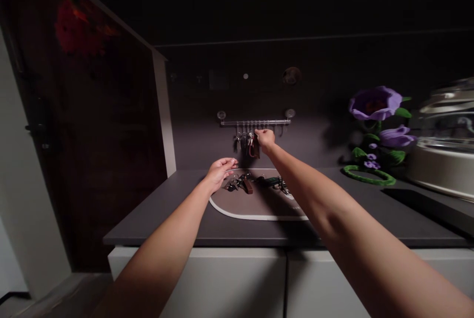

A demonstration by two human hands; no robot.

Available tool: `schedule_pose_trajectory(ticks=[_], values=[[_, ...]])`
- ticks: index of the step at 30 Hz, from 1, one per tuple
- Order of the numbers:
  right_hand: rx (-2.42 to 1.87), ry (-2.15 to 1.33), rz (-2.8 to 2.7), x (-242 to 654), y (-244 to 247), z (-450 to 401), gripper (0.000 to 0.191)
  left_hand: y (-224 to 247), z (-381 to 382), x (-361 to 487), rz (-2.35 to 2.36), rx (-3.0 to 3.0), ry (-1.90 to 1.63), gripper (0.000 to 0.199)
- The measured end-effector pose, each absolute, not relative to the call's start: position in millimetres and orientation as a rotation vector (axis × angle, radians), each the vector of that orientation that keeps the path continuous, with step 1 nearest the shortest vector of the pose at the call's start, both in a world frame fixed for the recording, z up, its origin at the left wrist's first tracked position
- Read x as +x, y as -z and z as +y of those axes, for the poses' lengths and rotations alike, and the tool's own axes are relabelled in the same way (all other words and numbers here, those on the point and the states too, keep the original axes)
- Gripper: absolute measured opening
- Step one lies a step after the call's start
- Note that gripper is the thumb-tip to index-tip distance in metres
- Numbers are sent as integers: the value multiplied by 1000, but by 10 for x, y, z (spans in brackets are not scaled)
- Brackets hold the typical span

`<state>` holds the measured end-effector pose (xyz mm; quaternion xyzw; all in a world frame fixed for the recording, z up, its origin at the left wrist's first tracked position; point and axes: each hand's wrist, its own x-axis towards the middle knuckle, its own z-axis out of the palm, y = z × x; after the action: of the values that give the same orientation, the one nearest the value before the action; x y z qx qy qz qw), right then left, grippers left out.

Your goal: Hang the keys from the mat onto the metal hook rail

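Observation:
My right hand [264, 140] is raised to a metal hook rail [255, 122] on the dark wall, its fingers pinched on the ring of a bunch of keys with a brown leather fob [254, 148]. Another bunch of keys [237, 183] hangs beside it on the rail's hooks. My left hand [221, 172] hovers with its fingers loosely curled and holds nothing. It is just above several keys and a brown fob [247, 185] lying on a beige oval mat [255, 208]. A dark green fob [272, 181] lies further right on the mat.
The dark grey countertop [148, 219] has white cabinet fronts below it. A dark wooden door [103, 135] stands to the left. Purple felt flowers [374, 105] and a steel pot [440, 170] with a glass lid stand on the right.

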<state>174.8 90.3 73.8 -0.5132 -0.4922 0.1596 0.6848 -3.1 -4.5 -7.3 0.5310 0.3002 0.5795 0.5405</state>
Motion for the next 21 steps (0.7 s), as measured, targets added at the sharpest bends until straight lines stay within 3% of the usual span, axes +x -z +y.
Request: schedule_pose_trajectory(ticks=[21], values=[[-1052,-414,-1197,1849,-437,1079,20,79,-11,-64,708,1230,-1404,24]])
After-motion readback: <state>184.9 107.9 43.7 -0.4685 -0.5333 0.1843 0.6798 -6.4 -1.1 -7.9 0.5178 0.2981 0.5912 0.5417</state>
